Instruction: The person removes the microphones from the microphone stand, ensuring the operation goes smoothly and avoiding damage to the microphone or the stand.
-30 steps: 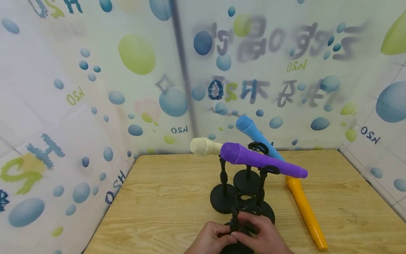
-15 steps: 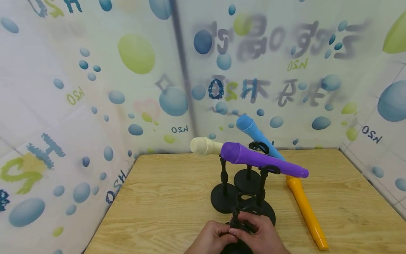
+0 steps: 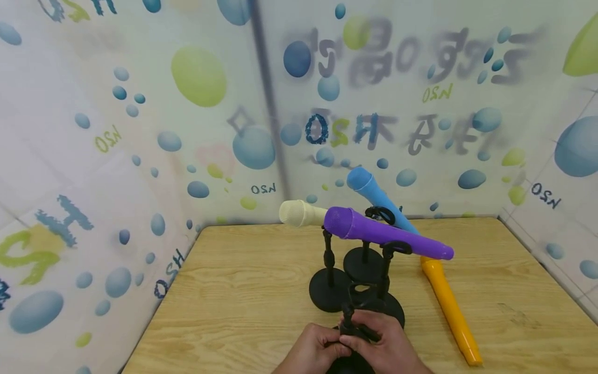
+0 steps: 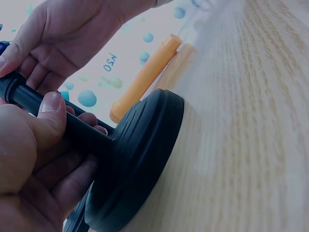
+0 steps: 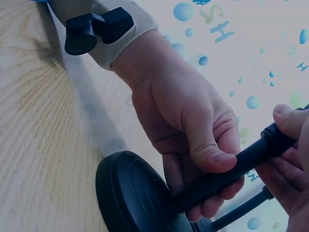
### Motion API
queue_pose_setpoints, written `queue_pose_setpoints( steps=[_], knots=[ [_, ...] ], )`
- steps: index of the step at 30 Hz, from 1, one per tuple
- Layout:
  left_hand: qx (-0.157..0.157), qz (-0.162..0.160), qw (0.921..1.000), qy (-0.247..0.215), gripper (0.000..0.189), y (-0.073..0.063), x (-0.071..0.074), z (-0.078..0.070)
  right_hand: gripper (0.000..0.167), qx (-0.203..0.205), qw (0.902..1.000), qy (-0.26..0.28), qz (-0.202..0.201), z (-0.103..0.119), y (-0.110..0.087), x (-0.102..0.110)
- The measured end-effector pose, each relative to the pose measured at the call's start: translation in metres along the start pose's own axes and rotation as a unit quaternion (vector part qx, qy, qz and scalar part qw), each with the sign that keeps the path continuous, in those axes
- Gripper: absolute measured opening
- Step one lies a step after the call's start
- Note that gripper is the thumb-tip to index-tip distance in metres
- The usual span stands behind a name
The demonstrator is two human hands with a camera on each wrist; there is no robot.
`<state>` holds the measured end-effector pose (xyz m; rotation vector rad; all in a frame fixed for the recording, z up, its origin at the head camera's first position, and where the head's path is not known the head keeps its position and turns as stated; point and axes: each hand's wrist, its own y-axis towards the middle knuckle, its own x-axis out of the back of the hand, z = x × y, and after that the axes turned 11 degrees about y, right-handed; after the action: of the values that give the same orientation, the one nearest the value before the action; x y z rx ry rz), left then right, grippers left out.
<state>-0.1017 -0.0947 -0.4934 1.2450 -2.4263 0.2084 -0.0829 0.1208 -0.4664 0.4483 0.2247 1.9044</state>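
A black desktop microphone stand (image 3: 348, 326) stands at the table's near edge, with its round base (image 4: 145, 159) on the wood. My left hand (image 3: 314, 347) holds its post low down, thumb on one side and fingers behind, as the left wrist view shows. Higher up, my right hand (image 3: 385, 340) pinches the collar (image 5: 273, 137) on the post. The base's near part is cut off by the head view's lower edge. Just behind stands another black stand (image 3: 385, 275) bearing a purple microphone (image 3: 388, 234).
Farther back, a cream microphone (image 3: 303, 214) and a blue microphone (image 3: 380, 197) rest on black stands. An orange microphone (image 3: 450, 311) lies on the table (image 3: 233, 291) at right. Patterned cloth walls (image 3: 201, 130) border the table at the back and sides.
Both hands keep their hold on the same stand. The right thumb and fingers have shifted slightly at the collar. The other stands and microphones stay where they were.
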Motion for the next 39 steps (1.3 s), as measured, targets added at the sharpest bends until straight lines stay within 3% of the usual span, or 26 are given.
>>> queue_pose_setpoints(
  steps=[12,19,24,28,31,34,39],
  knots=[
    [-0.006,-0.010,0.9999,0.012,0.017,0.001,-0.003,-0.001,0.023,0.043,0.9984,-0.001,0.037,-0.004,0.003,0.007],
    [-0.011,-0.007,0.9999,-0.001,0.017,0.001,-0.003,0.000,0.027,0.066,0.9936,0.024,0.088,-0.007,0.008,0.013],
    [-0.010,-0.009,0.9999,0.001,0.015,0.002,-0.004,0.001,0.035,0.049,0.9856,0.077,0.143,-0.010,0.009,0.019],
    [-0.006,-0.009,0.9999,0.002,0.015,0.002,-0.004,0.001,0.037,-0.008,0.9784,0.133,0.158,-0.009,0.008,0.021],
    [-0.003,-0.006,1.0000,-0.001,0.015,0.002,-0.004,0.000,0.040,-0.070,0.9728,0.172,0.139,-0.008,0.006,0.018],
    [0.006,-0.004,1.0000,-0.002,0.016,0.001,-0.003,-0.001,0.043,-0.122,0.9706,0.188,0.088,-0.006,0.002,0.012],
    [0.019,0.006,0.9998,0.002,0.019,0.001,-0.001,-0.001,0.044,-0.159,0.9744,0.159,-0.014,-0.003,-0.001,0.001]
  ],
)
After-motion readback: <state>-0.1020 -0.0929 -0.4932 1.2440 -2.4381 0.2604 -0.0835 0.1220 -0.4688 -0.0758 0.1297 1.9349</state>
